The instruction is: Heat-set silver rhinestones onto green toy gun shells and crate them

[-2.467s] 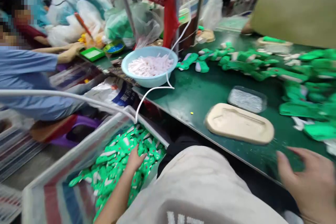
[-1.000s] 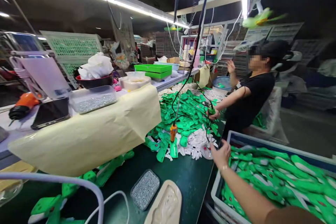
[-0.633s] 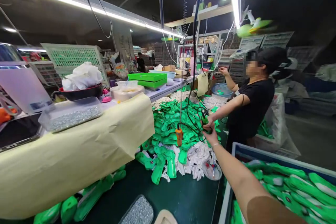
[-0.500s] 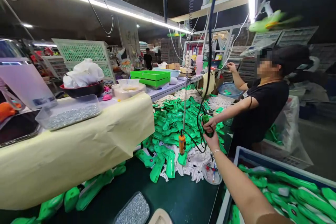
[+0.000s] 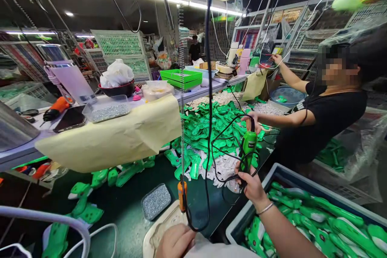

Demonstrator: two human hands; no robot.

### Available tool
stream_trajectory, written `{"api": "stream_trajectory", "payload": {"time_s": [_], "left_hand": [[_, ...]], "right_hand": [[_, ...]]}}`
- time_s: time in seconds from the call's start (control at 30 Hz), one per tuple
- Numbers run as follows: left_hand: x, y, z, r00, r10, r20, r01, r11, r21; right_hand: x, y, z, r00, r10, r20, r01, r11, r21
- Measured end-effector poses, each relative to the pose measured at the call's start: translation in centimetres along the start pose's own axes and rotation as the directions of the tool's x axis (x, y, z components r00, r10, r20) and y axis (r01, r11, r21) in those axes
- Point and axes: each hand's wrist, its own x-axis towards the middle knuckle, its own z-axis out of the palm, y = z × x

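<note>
Right hand [image 5: 252, 187] closed firmly around a green rotary tool [image 5: 248, 149], held upright at your 1 o'clock, just beyond a blue crate [image 5: 302, 181] of green pieces. Left hand [image 5: 175, 242] curled at 12 o'clock, touching a beige mold tray [image 5: 165, 225] on the counter [image 5: 127, 213]; cannot tell whether it holds anything.

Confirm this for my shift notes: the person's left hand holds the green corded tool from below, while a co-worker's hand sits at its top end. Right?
No, it is the right hand that holds the green corded tool from below, as the head view shows; the co-worker's hand does sit at its top end.
</note>
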Motion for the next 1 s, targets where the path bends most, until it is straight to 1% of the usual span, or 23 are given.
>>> {"api": "stream_trajectory", "payload": {"time_s": [0.03,0.07,0.1,0.13,0.2,0.27,0.33,0.4,0.47,0.5,0.53,0.57,0.6,0.63,0.67,0.7,0.73,0.77,0.8,0.83,0.87,0.93,1.0], "left_hand": [[1.8,0.9,0.8,0.997,0.037,0.068,-0.033,0.998,-0.059],[3.6,2.0,1.5,0.994,0.053,0.098,-0.042,0.993,-0.114],[5.5,3.2,2.3,0.991,0.041,0.125,-0.02,0.987,-0.162],[7.2,4.4,3.0,0.995,0.007,0.098,0.014,0.976,-0.215],[10.0,6.7,4.1,0.993,-0.12,-0.02,0.106,0.932,-0.347],[11.9,8.1,4.6,0.961,-0.251,-0.12,0.173,0.877,-0.448],[12.9,8.3,4.5,0.925,-0.341,-0.166,0.226,0.847,-0.482],[13.2,7.4,3.6,0.882,-0.447,-0.153,0.319,0.802,-0.506],[13.1,6.2,2.4,0.8,-0.598,-0.042,0.478,0.678,-0.559],[12.9,5.7,1.7,0.751,-0.66,0.034,0.555,0.601,-0.576],[12.6,5.5,0.9,0.712,-0.694,0.107,0.611,0.538,-0.58],[12.3,5.5,0.3,0.702,-0.693,0.161,0.636,0.509,-0.581],[12.0,5.8,-0.4,0.73,-0.657,0.188,0.619,0.52,-0.588],[11.8,6.3,-0.9,0.789,-0.582,0.199,0.567,0.563,-0.602],[11.6,6.9,-1.4,0.855,-0.476,0.204,0.489,0.613,-0.62],[11.4,7.6,-1.7,0.908,-0.358,0.216,0.409,0.652,-0.639],[11.3,8.3,-2.0,0.937,-0.246,0.249,0.35,0.67,-0.655],[11.3,8.8,-2.2,0.941,-0.161,0.297,0.325,0.67,-0.668],[11.1,9.0,-2.4,0.93,-0.116,0.349,0.335,0.657,-0.676],[10.9,9.0,-2.6,0.914,-0.105,0.393,0.365,0.636,-0.68],[10.6,8.8,-2.7,0.899,-0.115,0.422,0.399,0.612,-0.683],[9.7,7.6,-3.1,0.886,-0.147,0.44,0.441,0.558,-0.703],[8.7,6.0,-3.5,0.894,-0.18,0.41,0.442,0.494,-0.748]], "right_hand": [[-1.0,0.1,0.5,1.0,-0.007,-0.02,0.007,1.0,0.014],[-2.0,0.3,0.9,0.999,-0.011,-0.037,0.012,1.0,0.026],[-2.9,0.5,1.2,0.999,-0.011,-0.04,0.012,0.999,0.035],[-3.8,0.7,1.5,1.0,-0.009,-0.027,0.011,0.999,0.041],[-5.1,0.6,1.7,0.999,-0.016,0.032,0.015,0.999,0.048],[-5.8,-0.1,1.5,0.997,-0.038,0.06,0.037,0.999,0.026],[-5.9,-1.4,0.6,0.996,-0.09,0.003,0.09,0.995,-0.034],[-5.8,-3.1,-0.9,0.99,-0.142,-0.017,0.14,0.985,-0.098],[-5.7,-4.5,-2.5,0.977,-0.215,0.011,0.214,0.968,-0.129],[-5.9,-5.0,-3.2,0.973,-0.222,0.056,0.228,0.963,-0.146],[-6.0,-5.2,-3.7,0.973,-0.203,0.111,0.22,0.962,-0.163],[-6.2,-5.2,-3.8,0.972,-0.169,0.165,0.196,0.967,-0.163],[-6.3,-4.9,-3.6,0.966,-0.108,0.237,0.144,0.979,-0.142],[-6.4,-4.5,-3.0,0.943,-0.021,0.331,0.06,0.992,-0.108],[-6.4,-3.9,-2.0,0.897,0.071,0.436,-0.047,0.997,-0.065],[-6.2,-3.2,-0.6,0.831,0.142,0.539,-0.156,0.988,-0.019],[-6.0,-2.6,0.9,0.743,0.196,0.639,-0.264,0.965,0.01],[-5.7,-2.0,2.6,0.638,0.238,0.733,-0.363,0.932,0.013],[-5.4,-1.4,4.2,0.535,0.26,0.804,-0.442,0.897,0.004],[-5.1,-0.9,5.6,0.446,0.263,0.856,-0.501,0.865,-0.004],[-4.8,-0.4,6.9,0.365,0.26,0.894,-0.55,0.835,-0.019],[-4.7,0.5,8.9,0.197,0.272,0.942,-0.636,0.767,-0.088],[-5.1,1.5,10.2,0.029,0.273,0.962,-0.701,0.691,-0.175]]}}
